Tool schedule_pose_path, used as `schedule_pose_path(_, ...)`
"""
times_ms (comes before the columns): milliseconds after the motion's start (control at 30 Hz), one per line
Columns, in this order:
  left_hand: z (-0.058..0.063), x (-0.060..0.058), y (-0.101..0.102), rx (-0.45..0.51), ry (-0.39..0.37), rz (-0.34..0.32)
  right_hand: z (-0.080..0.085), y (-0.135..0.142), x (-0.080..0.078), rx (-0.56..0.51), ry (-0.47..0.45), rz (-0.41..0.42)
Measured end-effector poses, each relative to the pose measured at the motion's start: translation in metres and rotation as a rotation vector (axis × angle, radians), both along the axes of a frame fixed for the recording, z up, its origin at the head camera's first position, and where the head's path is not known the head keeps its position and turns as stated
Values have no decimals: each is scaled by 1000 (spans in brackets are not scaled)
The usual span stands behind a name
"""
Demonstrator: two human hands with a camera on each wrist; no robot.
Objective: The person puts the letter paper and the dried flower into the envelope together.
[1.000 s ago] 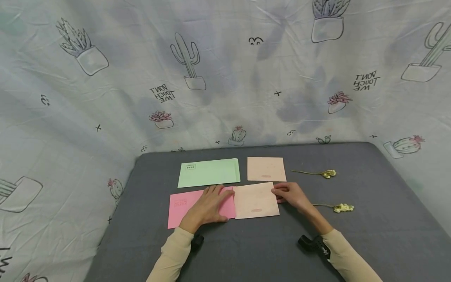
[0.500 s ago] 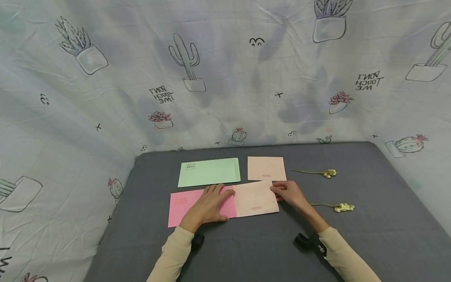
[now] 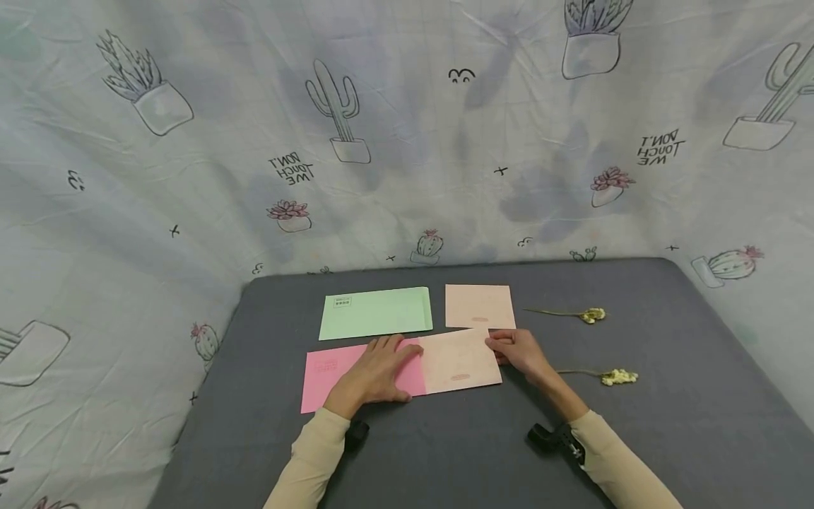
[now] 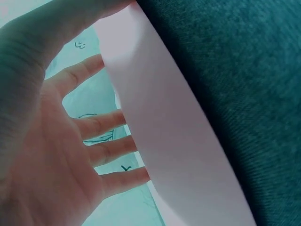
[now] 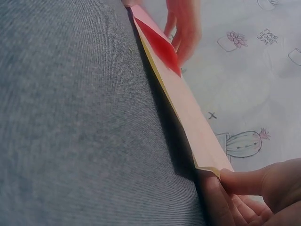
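My left hand [image 3: 376,371] spans the pink envelope [image 3: 327,367] in the head view, thumb at its near edge and fingertips [image 4: 134,143] at its far edge, seen in the left wrist view. The envelope's mouth gapes, showing a red inside [image 5: 157,44] in the right wrist view. A pale peach card [image 3: 463,359] lies with its left end at that mouth, its rest sticking out to the right. My right hand [image 3: 521,353] pinches the card's right end, with the thumb on top and fingers underneath.
A light green envelope [image 3: 375,313] lies behind the pink one. Beside it is a second peach card [image 3: 480,306]. Two dried yellow flower stems [image 3: 592,314] lie to the right on the grey cloth table [image 3: 445,452]. A printed curtain [image 3: 407,177] hangs behind.
My right hand has moved slightly left, bringing the card further toward and into the envelope's mouth. The left hand has stayed on the pink envelope.
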State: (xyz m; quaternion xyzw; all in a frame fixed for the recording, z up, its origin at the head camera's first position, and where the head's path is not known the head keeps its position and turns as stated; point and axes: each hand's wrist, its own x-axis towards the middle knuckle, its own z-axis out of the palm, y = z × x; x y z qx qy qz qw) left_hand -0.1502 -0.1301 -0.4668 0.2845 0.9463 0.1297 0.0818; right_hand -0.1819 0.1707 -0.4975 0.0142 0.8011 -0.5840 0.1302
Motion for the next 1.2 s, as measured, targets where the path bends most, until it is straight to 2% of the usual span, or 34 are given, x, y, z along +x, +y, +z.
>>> schedule_pose_path(400,1,-3,0,11,-16,-12,0,-13,3,-10,11,3)
schedule_pose_path(500,1,-4,1,8,-16,-12,2,-16,6,66,93,5)
schedule_pose_path(667,1,-4,2,10,-12,-12,7,-23,11,285,280,-4)
schedule_pose_path(800,2,-5,3,18,-6,-19,11,-26,13,354,331,-14)
schedule_pose_path(933,1,-5,3,15,-1,-22,12,-25,13,349,338,-7)
schedule_pose_path(1200,2,-6,4,20,6,-23,11,-26,14,274,291,24)
